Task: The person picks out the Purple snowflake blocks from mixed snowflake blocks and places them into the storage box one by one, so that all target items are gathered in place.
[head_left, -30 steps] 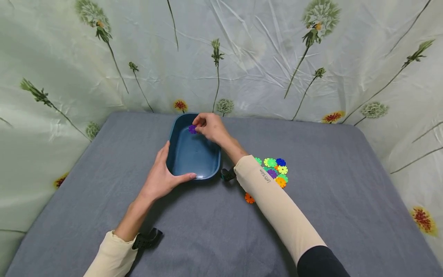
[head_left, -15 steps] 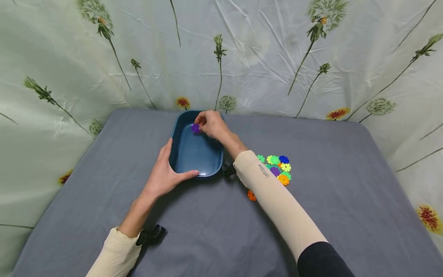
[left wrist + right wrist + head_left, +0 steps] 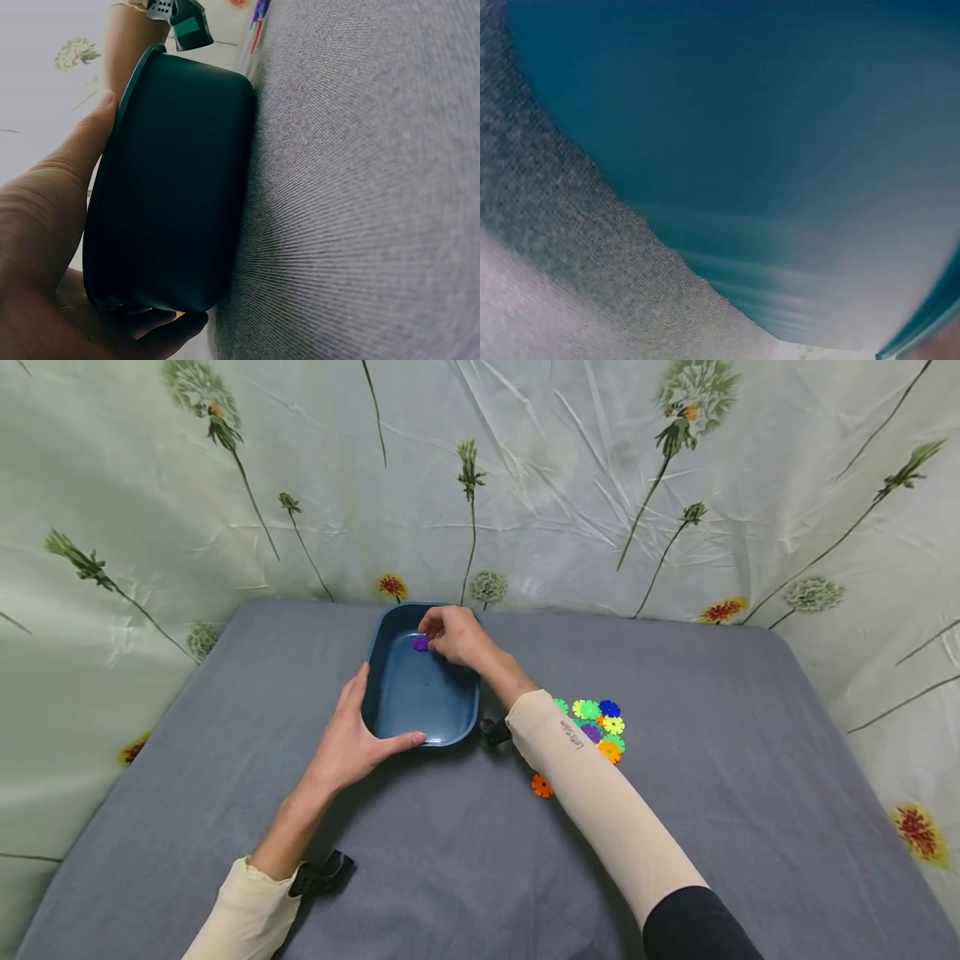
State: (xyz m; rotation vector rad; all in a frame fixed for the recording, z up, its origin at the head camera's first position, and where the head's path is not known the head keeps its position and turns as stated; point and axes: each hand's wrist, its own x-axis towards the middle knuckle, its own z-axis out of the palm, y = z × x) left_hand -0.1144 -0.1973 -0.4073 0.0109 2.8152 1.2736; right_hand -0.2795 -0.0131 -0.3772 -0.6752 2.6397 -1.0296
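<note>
A blue rectangular plastic basin (image 3: pixel 420 706) stands on the cloth near the back middle. My left hand (image 3: pixel 351 739) holds its near left corner, thumb on the near rim and fingers along the left side; the left wrist view shows this hand (image 3: pixel 45 217) against the basin's outer wall (image 3: pixel 172 180). Inside the far part of the basin, a purple notched snowflake disc (image 3: pixel 421 644) is between the fingertips of my right hand (image 3: pixel 459 637), which reaches over the right rim. The right wrist view is filled mostly by the basin wall (image 3: pixel 742 150); the fingers' grip is hidden there.
Right of the basin lies a loose cluster of notched discs (image 3: pixel 600 727) in green, yellow, blue, purple and orange, partly behind the right sleeve (image 3: pixel 570 752). One orange disc (image 3: pixel 542 786) sits apart, nearer. Grey cloth (image 3: pixel 750 760) covers the table; a flowered curtain (image 3: pixel 555 518) hangs behind.
The purple disc has tipped flatter and dropped slightly at the right fingertips. Left hand and basin hold their places; the head view has shifted a little.
</note>
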